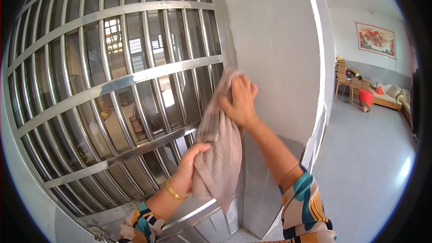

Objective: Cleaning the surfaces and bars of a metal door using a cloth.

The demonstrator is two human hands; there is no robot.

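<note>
A greyish-pink cloth (219, 162) hangs between my two hands. My right hand (241, 99) grips its upper end, close to the right edge of a barred window. Lower down, my left hand (189, 168) holds the cloth's left side with the thumb on top. Behind the cloth stands the stainless-steel window grille (145, 74), with round upright bars and flat crossbars. Whether the cloth touches the metal frame at its top end, I cannot tell. Part of the grille's right side is hidden behind the cloth and my hands.
A grey wall (273, 50) borders the grille on the right. Beyond its corner a room holds a red bucket (365, 98), a sofa (386, 94), stacked cardboard boxes (360, 83) and a framed picture (376, 40). A metal latch (98, 233) sits at the lower left.
</note>
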